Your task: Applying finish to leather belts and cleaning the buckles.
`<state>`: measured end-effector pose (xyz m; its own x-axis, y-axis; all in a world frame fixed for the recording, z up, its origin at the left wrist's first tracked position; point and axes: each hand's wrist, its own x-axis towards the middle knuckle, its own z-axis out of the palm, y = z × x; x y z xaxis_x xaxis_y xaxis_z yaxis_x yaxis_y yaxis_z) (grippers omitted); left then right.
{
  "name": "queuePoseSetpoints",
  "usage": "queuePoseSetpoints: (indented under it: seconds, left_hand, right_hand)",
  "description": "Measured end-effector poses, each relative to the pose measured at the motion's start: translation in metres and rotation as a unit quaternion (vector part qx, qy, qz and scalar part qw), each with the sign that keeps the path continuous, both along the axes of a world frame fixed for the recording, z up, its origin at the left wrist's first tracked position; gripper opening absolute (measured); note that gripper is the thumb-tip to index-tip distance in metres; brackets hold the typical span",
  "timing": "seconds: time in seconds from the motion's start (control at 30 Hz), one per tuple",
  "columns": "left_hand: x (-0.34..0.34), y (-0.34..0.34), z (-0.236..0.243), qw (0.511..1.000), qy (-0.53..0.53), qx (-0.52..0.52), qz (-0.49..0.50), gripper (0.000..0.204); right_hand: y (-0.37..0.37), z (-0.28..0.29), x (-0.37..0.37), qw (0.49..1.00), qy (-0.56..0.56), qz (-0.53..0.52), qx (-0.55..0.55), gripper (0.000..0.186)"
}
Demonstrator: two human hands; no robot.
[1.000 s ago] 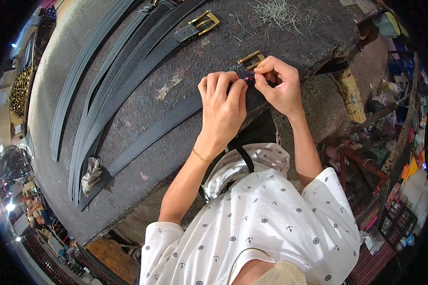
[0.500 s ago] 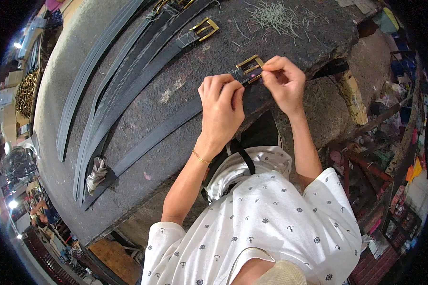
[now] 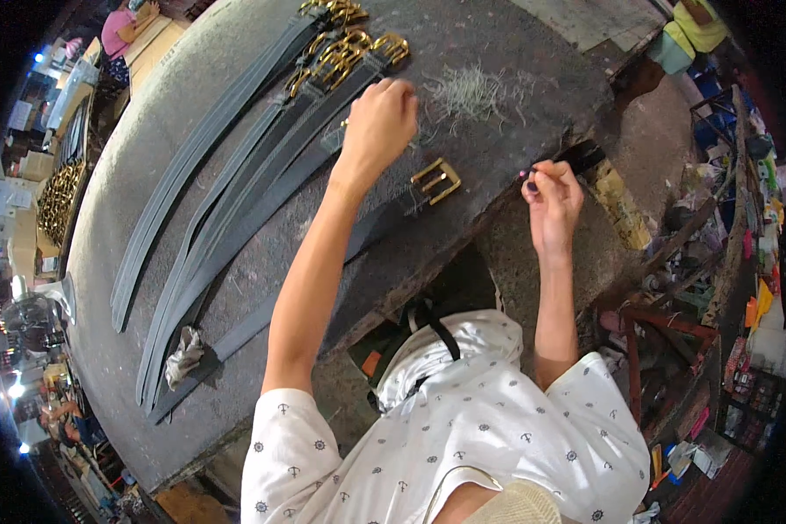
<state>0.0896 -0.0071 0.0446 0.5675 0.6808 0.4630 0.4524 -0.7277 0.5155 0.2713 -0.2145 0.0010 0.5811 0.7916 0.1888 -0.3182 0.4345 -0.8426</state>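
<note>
The right hand (image 3: 552, 194) pinches one small dark thing (image 3: 533, 185). A light, firm pinch, held away from the other hand, seems best. One belt (image 3: 380, 227) lies flat on the table (image 3: 113, 384) under the left arm, with one gold buckle (image 3: 437, 180) at its right end. The left hand (image 3: 382, 118) is farther out, fingers curled, over more belts (image 3: 192, 179); I can't tell if it grips anything. I think it should reach high and slow, so the wrist drags nothing, and pull just one belt, so the pile stays neat.

Counting, near to far: two hands, one near belt, one crumpled gray wad (image 3: 184, 356), and one heap of thread (image 3: 467, 94). The far belts and gold buckles (image 3: 345, 57) overlap too much to count.
</note>
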Motion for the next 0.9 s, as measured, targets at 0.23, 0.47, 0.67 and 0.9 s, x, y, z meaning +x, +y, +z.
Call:
queuePoseSetpoints:
  seconds: [0.23, 0.47, 0.67, 0.9]
  left_hand:
    - [-0.051, -0.142, -0.011, 0.995, -0.025, 0.011, 0.092, 0.02]
    - [-0.058, -0.148, -0.036, 0.994, -0.062, 0.039, 0.087, 0.014]
    - [-0.036, -0.157, -0.028, 0.972, -0.113, -0.128, 0.161, 0.008]
    - [-0.044, -0.156, -0.029, 0.966, -0.143, -0.145, 0.157, 0.009]
  right_hand:
    - [0.024, 0.001, -0.015, 0.999, -0.02, 0.036, -0.011, 0.004]
    - [0.049, 0.017, -0.046, 0.994, -0.075, 0.077, -0.031, 0.006]
    - [0.08, 0.018, -0.06, 0.951, -0.278, 0.12, -0.066, 0.003]
    - [0.08, 0.012, -0.06, 0.913, -0.358, 0.162, -0.106, 0.005]
